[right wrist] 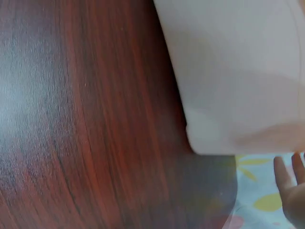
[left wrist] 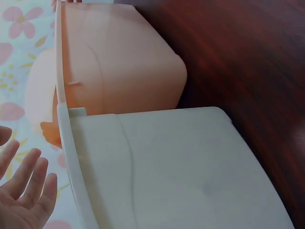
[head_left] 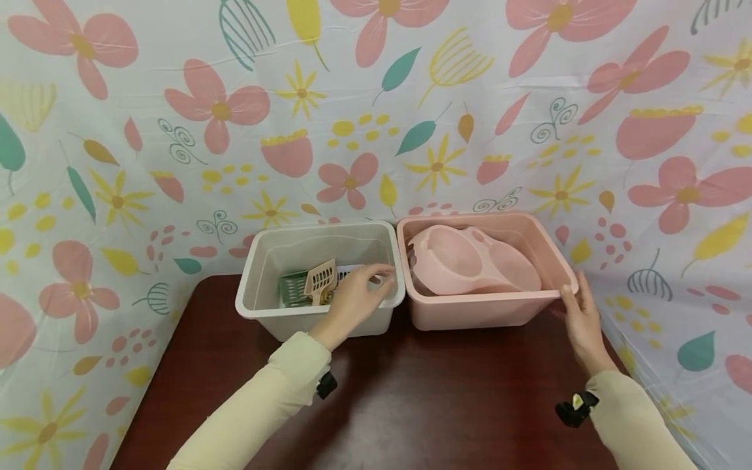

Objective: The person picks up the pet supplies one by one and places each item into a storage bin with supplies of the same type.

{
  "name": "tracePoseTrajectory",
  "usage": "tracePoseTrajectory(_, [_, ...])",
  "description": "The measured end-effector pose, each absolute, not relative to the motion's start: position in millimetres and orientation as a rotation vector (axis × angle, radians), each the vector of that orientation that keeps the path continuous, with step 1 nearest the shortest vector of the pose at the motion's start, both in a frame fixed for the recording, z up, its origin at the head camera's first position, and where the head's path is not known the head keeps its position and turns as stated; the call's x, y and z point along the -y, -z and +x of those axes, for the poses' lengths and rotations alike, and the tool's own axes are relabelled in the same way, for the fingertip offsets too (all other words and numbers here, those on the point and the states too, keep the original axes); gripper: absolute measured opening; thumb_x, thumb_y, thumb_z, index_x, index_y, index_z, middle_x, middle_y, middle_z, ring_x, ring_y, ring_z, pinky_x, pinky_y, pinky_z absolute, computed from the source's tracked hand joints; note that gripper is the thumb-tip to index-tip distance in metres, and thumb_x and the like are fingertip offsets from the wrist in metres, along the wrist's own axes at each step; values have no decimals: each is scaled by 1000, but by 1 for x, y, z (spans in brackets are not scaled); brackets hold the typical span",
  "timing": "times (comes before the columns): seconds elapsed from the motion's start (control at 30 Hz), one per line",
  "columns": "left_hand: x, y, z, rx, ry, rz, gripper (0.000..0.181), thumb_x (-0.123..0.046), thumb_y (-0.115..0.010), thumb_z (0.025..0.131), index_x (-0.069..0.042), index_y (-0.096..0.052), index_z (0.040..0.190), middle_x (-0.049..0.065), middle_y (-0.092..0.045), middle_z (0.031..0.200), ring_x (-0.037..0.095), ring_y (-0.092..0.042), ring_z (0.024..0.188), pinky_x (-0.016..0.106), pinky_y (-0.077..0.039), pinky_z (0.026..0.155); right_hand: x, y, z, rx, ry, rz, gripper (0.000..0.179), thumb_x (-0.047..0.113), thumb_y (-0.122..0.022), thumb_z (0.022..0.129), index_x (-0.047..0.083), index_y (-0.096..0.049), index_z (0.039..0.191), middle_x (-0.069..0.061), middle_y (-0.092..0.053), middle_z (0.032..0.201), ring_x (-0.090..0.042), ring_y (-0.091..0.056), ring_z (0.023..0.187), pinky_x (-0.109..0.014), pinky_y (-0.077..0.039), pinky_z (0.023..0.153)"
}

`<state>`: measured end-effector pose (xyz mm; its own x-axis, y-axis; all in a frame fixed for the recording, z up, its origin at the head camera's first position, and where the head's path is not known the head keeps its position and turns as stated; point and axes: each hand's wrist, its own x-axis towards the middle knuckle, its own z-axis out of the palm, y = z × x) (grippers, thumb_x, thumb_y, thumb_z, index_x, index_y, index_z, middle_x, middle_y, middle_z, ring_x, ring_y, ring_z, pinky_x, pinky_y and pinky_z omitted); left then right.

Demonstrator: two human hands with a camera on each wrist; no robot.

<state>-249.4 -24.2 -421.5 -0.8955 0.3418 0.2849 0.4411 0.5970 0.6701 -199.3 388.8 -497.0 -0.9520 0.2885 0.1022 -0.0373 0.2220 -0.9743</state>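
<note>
My left hand (head_left: 361,294) hovers over the front right rim of the light grey bin (head_left: 258,312), fingers loosely bent and holding nothing. In the left wrist view its fingers (left wrist: 33,179) are spread beside the rim. Inside the bin lie a beige slotted litter scoop (head_left: 321,279), a green slotted piece (head_left: 294,289) and a partly covered white slotted piece. At the pink bin (head_left: 470,313), my right hand (head_left: 583,326) touches the front right corner, thumb at the rim and straight fingers along the outer side. A pink double bowl (head_left: 458,258) leans inside that bin.
Both bins stand side by side at the back of the dark red-brown table (head_left: 440,398). Behind them hangs a white floral cloth (head_left: 364,104), which also runs along both sides. A black wrist device (head_left: 576,410) is strapped at the right sleeve.
</note>
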Motion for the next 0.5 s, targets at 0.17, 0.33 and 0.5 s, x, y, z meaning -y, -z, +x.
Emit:
tracePoseTrajectory(0.17, [37, 428, -234, 2656, 1078, -685, 26, -30, -57, 92, -25, -63, 117, -9, -61, 112, 8, -58, 91, 30, -47, 71, -378, 490, -189, 2329, -1550, -410, 59, 40, -37, 98, 34, -5, 148, -12, -18, 152, -10, -31, 128, -12, -36, 86])
tracePoseTrajectory(0.33, [53, 439, -221, 2600, 1029, -644, 24, -26, -62, 90, -29, -64, 114, -12, -61, 106, 5, -55, 92, 30, -46, 73, -367, 491, -176, 2278, -1454, -598, 54, 39, -39, 98, 31, -19, 148, -1, -29, 149, -11, -34, 127, -28, -29, 101])
tracePoseTrajectory(0.5, [69, 449, -206, 2522, 1024, -650, 24, -24, -62, 89, -30, -63, 113, -12, -61, 108, 10, -56, 95, 34, -47, 74, -359, 494, -158, 2266, -1444, -622, 53, 39, -41, 98, 28, -25, 147, 1, -29, 149, -11, -32, 129, -29, -29, 100])
